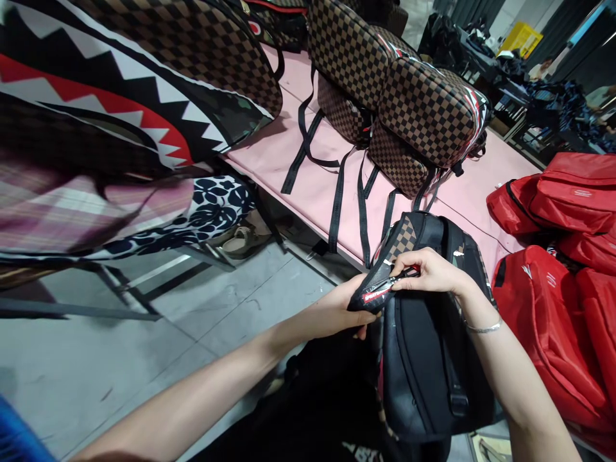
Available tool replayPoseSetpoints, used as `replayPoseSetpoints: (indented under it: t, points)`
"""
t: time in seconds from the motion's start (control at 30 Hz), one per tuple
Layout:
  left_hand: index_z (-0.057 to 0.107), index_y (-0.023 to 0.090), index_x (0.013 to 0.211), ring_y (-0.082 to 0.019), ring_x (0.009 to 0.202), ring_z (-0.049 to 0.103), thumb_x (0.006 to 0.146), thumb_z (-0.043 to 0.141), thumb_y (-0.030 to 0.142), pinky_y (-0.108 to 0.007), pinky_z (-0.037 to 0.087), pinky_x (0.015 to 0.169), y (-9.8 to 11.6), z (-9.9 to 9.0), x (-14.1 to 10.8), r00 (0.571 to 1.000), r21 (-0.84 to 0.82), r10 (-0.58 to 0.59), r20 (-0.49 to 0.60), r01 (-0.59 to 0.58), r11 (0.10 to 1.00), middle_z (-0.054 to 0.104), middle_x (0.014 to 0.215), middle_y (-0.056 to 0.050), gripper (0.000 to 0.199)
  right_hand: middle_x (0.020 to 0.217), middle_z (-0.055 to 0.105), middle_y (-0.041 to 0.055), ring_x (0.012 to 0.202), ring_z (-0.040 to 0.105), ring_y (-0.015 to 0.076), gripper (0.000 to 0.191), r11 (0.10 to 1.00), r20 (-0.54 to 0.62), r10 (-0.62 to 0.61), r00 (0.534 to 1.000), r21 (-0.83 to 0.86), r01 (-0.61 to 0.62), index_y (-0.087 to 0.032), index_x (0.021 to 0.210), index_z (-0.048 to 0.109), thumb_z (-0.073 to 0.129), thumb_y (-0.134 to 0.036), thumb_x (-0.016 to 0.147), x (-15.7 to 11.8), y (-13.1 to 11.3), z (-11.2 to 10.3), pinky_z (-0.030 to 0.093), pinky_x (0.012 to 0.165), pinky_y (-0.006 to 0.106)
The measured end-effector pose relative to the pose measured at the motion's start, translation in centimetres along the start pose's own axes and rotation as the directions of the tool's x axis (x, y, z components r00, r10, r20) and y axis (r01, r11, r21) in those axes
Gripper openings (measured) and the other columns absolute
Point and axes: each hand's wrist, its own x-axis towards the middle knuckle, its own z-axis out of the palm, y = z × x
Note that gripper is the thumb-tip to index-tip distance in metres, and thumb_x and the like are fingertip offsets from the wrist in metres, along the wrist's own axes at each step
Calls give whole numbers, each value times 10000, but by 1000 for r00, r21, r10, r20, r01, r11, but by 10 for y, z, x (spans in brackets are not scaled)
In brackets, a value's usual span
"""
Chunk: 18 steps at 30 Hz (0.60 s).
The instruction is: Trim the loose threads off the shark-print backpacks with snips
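Note:
A black backpack (418, 353) with brown checkered parts rests upright against me at the edge of the pink table. My left hand (344, 308) is closed around the lower end of its shoulder strap (402, 240), near a small red label (376, 296). Pinched between the fingers of my right hand (428, 271) is a small dark tool (402, 276), perhaps thread snips, whose tip lies against the strap just above the label. The palm side of my left hand is hidden.
Checkered backpacks (426, 106) with dangling black straps stand on the pink table (269, 160). Red bags (543, 333) are piled at the right. A large shark-mouth bag (120, 90) and a person in plaid clothing (81, 205) are at the left.

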Motion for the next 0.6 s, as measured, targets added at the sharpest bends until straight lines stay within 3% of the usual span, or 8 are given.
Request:
replayPoseSetpoints:
  t: [0.3, 0.6]
  points:
    - [369, 142, 1133, -122, 523, 543, 746, 634, 285, -233, 422, 493, 2, 6, 3, 998, 24, -40, -44, 41, 999, 509, 679, 46, 490, 777, 663, -4, 623, 552, 81, 188, 998, 25, -24, 999, -53, 25, -155, 823, 638, 671, -332, 771, 3, -13, 5, 367, 569, 173]
    - [397, 160, 1124, -143, 523, 574, 739, 654, 291, -246, 442, 484, -2, 9, 3, 997, 29, 6, -81, -3, 1000, 554, 715, 12, 481, 712, 636, -2, 591, 523, 97, 208, 997, -47, -41, 998, -70, 37, -161, 783, 638, 641, -369, 790, -4, -13, 16, 368, 552, 201]
